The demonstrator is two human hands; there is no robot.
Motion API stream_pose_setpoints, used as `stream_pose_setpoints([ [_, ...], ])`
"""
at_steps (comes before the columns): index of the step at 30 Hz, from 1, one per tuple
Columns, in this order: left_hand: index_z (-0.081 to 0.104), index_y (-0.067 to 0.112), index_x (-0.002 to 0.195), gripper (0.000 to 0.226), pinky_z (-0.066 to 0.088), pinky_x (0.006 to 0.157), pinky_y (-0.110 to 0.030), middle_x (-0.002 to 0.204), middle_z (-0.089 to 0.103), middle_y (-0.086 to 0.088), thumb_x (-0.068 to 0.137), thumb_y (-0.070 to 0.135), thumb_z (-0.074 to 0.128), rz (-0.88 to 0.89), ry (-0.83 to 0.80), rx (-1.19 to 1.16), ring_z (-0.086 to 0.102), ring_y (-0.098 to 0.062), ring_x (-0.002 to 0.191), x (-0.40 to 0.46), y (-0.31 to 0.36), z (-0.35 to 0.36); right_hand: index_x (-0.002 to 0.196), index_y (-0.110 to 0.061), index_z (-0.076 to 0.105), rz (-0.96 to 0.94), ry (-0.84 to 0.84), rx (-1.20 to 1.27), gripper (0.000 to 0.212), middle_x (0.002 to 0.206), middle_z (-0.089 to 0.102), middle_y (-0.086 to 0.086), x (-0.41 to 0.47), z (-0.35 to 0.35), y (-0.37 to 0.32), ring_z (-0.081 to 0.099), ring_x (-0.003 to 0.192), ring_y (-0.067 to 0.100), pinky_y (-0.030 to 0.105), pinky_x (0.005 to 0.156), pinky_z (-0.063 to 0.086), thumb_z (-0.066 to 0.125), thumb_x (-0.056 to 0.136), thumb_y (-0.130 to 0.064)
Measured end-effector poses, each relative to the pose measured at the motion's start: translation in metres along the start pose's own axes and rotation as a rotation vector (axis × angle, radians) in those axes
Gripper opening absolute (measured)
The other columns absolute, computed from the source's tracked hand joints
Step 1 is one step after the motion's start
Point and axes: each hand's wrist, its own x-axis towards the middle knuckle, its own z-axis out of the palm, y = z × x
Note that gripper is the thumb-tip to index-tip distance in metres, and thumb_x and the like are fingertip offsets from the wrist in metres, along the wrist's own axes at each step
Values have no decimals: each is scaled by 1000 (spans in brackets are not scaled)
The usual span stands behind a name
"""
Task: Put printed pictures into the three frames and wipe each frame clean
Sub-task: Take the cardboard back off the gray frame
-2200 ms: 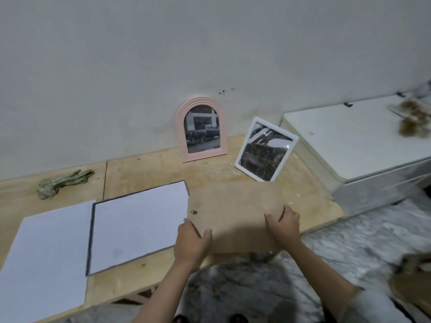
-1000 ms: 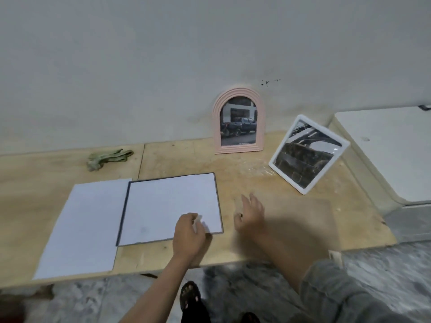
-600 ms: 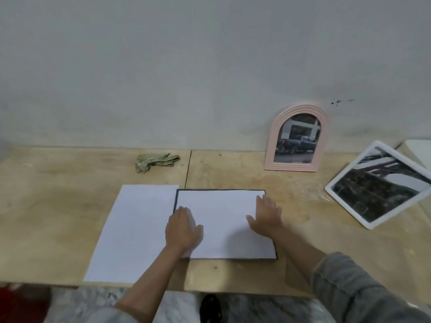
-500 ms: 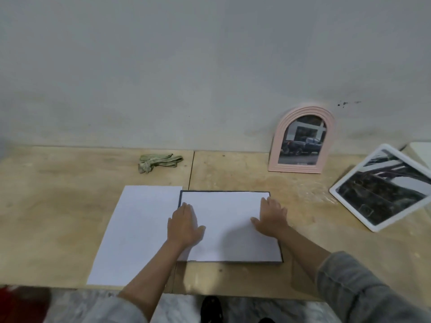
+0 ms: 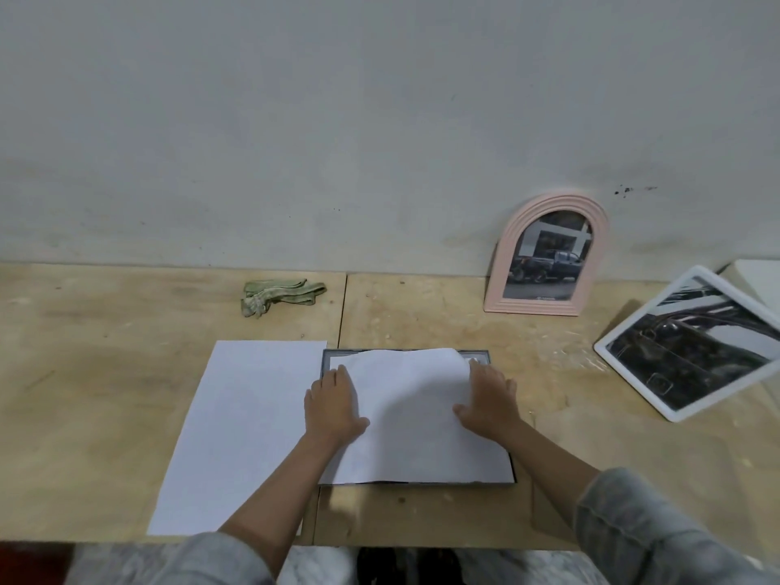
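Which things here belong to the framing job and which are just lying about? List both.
Job: dark frame, white sheet on it, second sheet, pink arched frame, white frame, green cloth.
Lying about: white slab.

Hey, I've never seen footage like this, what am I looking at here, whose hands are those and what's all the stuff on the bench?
No machine here: a person wears a camera on the head, looking down at both hands. The left hand and right hand lie on a white sheet over a dark frame on a wooden bench. The sheet's far edge is bowed up. Another sheet lies to the left, with a green cloth behind it. A pink arched frame stands by the wall; a white frame is tilted at right. Both hold pictures.
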Motion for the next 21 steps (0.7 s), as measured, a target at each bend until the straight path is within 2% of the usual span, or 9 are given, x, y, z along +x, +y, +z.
stream_pose_setpoints([
  [3, 22, 11, 141, 97, 45, 85, -33, 131, 40, -10, 67, 44, 75, -71, 4, -48, 47, -28, 113, -4, 4, -4, 136, -13, 34, -31, 30, 90, 72, 130, 45, 6, -4, 0, -5, 46, 117, 28, 48, 101, 35, 62, 72, -28],
  [6, 19, 8, 143, 101, 48, 80, -35, 127, 36, -14, 66, 35, 80, -181, 25, -277, 51, -30, 106, -7, 3, -6, 136, -8, 36, -11, 89, 207, 73, 123, 45, 13, -9, -1, -7, 55, 89, 30, 38, 73, 51, 63, 69, -17],
  [8, 16, 2, 146, 100, 47, 85, -39, 134, 35, -18, 72, 26, 79, -244, 64, -492, 52, -35, 112, -8, 0, -5, 138, -5, 33, 31, 140, 318, 76, 116, 42, 16, -13, -2, -6, 51, 78, 31, 32, 57, 46, 64, 68, -8],
  [10, 23, -3, 144, 84, 45, 89, -39, 135, 43, -19, 79, 19, 73, -292, 114, -658, 50, -35, 120, -9, -5, -3, 137, -3, 32, 80, 193, 424, 77, 113, 43, 17, -15, -3, -2, 49, 90, 34, 28, 57, 39, 66, 68, -4],
  [12, 48, -2, 120, 44, 45, 78, -35, 107, 60, -15, 85, 18, 66, -332, 175, -721, 57, -34, 103, -13, -7, -3, 135, -3, 34, 165, 218, 541, 76, 113, 46, 15, -16, -5, 1, 48, 99, 32, 27, 64, 38, 71, 69, -5],
  [13, 55, 2, 98, 21, 43, 69, -32, 88, 60, -10, 87, 18, 64, -341, 197, -737, 59, -32, 89, -16, -8, -4, 131, -3, 37, 213, 222, 600, 71, 107, 49, 13, -17, -6, 1, 49, 95, 30, 28, 64, 39, 72, 70, -6],
  [14, 51, 7, 79, 17, 40, 61, -30, 73, 54, -5, 88, 17, 61, -344, 219, -757, 55, -28, 76, -18, -8, -4, 126, -3, 40, 250, 217, 647, 63, 98, 50, 9, -19, -6, 2, 50, 88, 26, 27, 61, 39, 73, 72, -6],
  [18, 33, 13, 62, 37, 27, 50, -27, 60, 38, 1, 91, 12, 56, -354, 314, -790, 37, -17, 56, -26, -7, -2, 94, -9, 46, 330, 200, 781, 25, 81, 49, 3, -25, -8, 4, 49, 74, 21, 26, 52, 36, 66, 79, -9],
  [21, 30, 14, 63, 38, 26, 52, -30, 60, 34, 0, 91, 11, 54, -397, 375, -870, 35, -20, 58, -32, -4, -8, 96, -8, 49, 326, 219, 882, 26, 82, 52, 0, -23, -17, -1, 51, 76, 20, 27, 55, 38, 69, 80, -12],
])
